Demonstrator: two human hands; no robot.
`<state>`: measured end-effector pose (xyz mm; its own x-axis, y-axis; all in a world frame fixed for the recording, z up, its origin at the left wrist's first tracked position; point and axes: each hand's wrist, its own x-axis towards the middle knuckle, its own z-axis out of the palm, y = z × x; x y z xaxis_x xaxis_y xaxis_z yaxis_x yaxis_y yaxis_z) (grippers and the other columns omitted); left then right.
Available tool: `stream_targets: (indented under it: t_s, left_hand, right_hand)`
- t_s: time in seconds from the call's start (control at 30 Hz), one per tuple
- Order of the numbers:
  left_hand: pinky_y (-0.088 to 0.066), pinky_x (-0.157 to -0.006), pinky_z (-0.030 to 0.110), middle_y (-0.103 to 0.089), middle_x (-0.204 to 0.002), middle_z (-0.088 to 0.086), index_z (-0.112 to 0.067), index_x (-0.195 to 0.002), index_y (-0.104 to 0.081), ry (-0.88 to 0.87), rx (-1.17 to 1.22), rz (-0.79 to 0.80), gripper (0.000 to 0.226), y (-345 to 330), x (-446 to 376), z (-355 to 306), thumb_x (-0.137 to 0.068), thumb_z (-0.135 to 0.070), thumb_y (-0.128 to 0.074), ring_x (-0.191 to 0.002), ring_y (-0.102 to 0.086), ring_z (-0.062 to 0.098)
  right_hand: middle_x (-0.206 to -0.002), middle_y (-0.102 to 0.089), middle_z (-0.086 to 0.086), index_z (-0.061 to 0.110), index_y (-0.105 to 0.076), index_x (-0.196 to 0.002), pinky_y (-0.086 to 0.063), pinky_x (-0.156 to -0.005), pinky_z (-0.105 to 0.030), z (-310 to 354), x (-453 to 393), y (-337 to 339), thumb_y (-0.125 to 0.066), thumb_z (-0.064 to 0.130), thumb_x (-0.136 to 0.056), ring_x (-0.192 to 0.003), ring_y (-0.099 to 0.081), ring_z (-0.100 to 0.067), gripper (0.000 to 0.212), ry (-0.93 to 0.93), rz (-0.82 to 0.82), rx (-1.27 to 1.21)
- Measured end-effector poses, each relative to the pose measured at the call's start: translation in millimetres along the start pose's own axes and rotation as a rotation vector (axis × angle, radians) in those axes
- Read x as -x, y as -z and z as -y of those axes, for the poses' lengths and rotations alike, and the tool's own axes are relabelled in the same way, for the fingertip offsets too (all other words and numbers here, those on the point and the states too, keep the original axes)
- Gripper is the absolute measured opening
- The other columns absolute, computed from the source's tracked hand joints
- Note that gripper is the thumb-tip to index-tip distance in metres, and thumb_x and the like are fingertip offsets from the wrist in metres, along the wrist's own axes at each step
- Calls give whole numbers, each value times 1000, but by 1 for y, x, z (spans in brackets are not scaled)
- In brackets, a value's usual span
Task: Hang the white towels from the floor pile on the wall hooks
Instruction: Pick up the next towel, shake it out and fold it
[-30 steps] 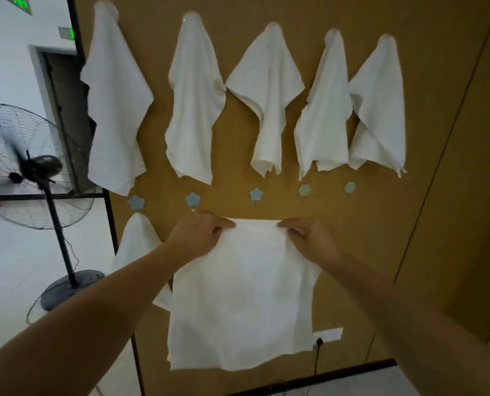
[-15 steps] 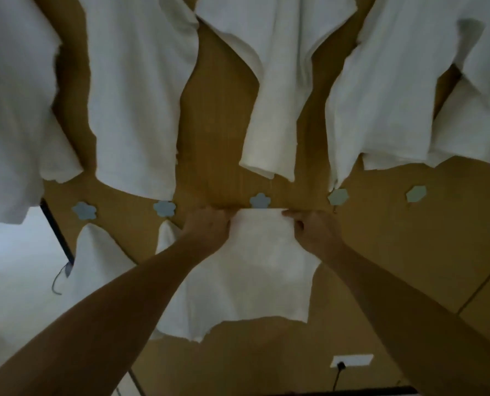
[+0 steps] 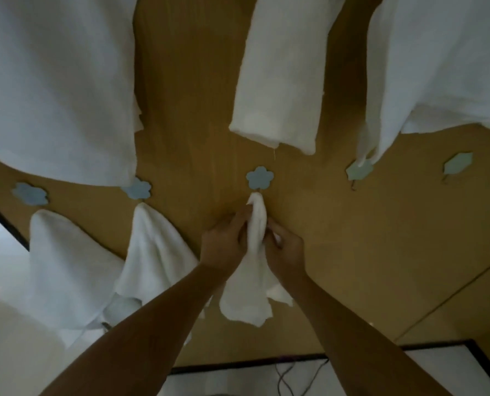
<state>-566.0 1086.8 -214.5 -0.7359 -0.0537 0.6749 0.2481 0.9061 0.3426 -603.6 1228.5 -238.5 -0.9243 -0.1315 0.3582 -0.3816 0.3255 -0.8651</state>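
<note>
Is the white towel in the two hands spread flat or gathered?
Gathered. The white towel is bunched into a narrow strip between the left hand and right hand, below the blue flower-shaped hook.

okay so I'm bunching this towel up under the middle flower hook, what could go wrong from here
1. Only the tip of the towel meets the flower hook, and whether it has caught cannot be seen. If the left hand and right hand let go early, it may slip off.
2. The neighbouring hung towel hangs close to your left arm, so a wide pull back might brush it loose.
</note>
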Motion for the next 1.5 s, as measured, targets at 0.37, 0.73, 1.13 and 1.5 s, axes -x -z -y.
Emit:
stream_targets:
  t_s: [0.37,0.73,1.13,1.5]
  left_hand:
    - [-46,-71,41,-61,-103,13,-8,-111,-67,-92,-113,-129,32,-17,8,13,-91,-28,-54,-82,-55,28]
    - [-49,-76,25,-67,-101,2,-15,-121,-58,-95,137,494,26,29,24,38,-98,-22,-47,-92,-64,18]
    - [-51,-79,37,-63,-111,8,-10,-117,-63,-454,321,674,29,78,119,-56,-91,-14,-49,-96,-59,25]
    - [-49,-92,38,-55,-132,6,-18,-136,-52,-996,489,961,38,169,371,-318,-99,-28,-46,-111,-54,24]
  right_hand:
    - [-83,-64,-9,11,-75,-77,-39,-72,-36,19,8,-11,-55,8,-80,-78,-55,-28,20,247,-314,601]
    - [-138,-59,-7,15,-57,-138,-45,-100,-33,50,80,-38,-47,22,-102,-120,-58,-25,37,-520,-52,306]
    - [-133,-60,0,29,-56,-137,-45,-87,-17,96,275,20,-60,21,-92,-102,-60,-12,46,-674,-266,501]
    - [-131,-58,-6,27,-43,-146,-49,-97,-39,176,646,153,-58,31,-94,-119,-53,-27,54,-1064,-662,793]
